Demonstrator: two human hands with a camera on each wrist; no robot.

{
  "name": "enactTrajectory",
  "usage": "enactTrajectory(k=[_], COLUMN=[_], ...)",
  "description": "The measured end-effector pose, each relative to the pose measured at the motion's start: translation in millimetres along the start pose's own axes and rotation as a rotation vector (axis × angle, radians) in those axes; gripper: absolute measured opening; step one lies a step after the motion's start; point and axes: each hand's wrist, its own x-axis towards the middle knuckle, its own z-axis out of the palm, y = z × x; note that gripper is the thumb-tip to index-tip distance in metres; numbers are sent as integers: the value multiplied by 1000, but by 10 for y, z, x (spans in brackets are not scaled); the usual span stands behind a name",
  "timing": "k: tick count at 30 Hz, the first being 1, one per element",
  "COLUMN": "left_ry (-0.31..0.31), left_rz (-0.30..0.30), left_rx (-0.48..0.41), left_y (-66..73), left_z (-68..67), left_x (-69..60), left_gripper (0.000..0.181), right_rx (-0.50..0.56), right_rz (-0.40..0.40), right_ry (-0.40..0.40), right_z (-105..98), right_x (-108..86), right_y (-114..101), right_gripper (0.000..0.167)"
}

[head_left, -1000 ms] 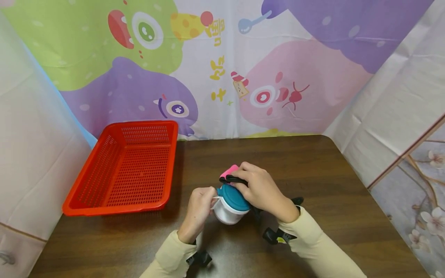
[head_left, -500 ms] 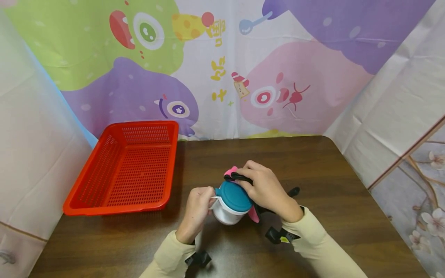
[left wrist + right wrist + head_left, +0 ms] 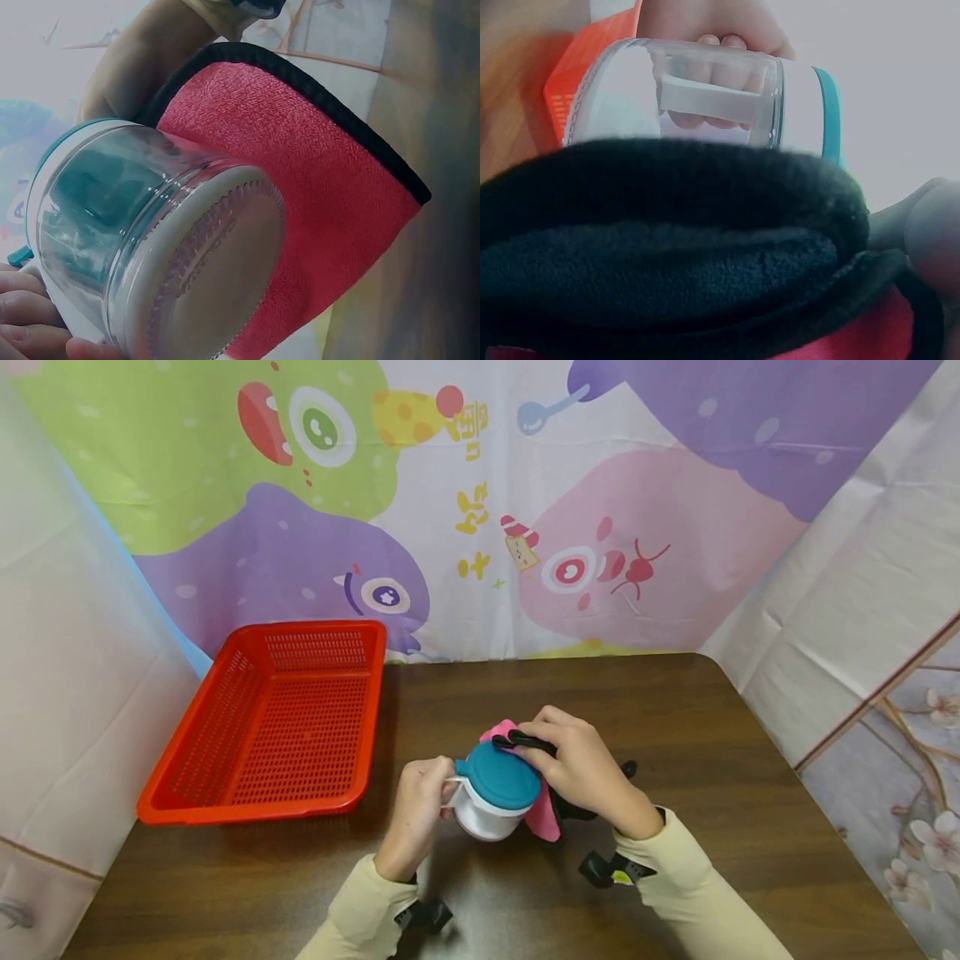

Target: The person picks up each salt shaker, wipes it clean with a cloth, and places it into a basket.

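Observation:
A clear jar with a white handle and a teal lid is tilted above the table. My left hand grips its handle, fingers curled round it. On the jar's right side, my right hand pinches a pink cloth with black edging against the jar. In the left wrist view the cloth hangs behind the jar, whose white base faces the camera. Dark folds of the cloth fill the lower part of the right wrist view and hide part of the jar.
A red plastic basket stands on the left side of the brown wooden table. Behind the table hangs a curtain with cartoon figures, and pale cloth walls rise on both sides.
The jar and left hand have shifted slightly left, while the right hand has moved a little right. More of the pink cloth shows below the right hand, beside the jar.

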Motion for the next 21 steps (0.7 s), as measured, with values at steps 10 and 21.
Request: enactTrajectory(k=[10,21], left_ry=[27,63], left_rz=[-25,-68], left_rx=[-50,-108], left_y=[4,16], left_z=[-23,-48], left_x=[33,70], left_gripper=[34,34], right_rx=[31,51], right_rz=[15,-29], right_ry=[4,30], right_z=[-15,-5], right_x=[-39,-81], right_y=[-20,-46], right_gripper=[21,23])
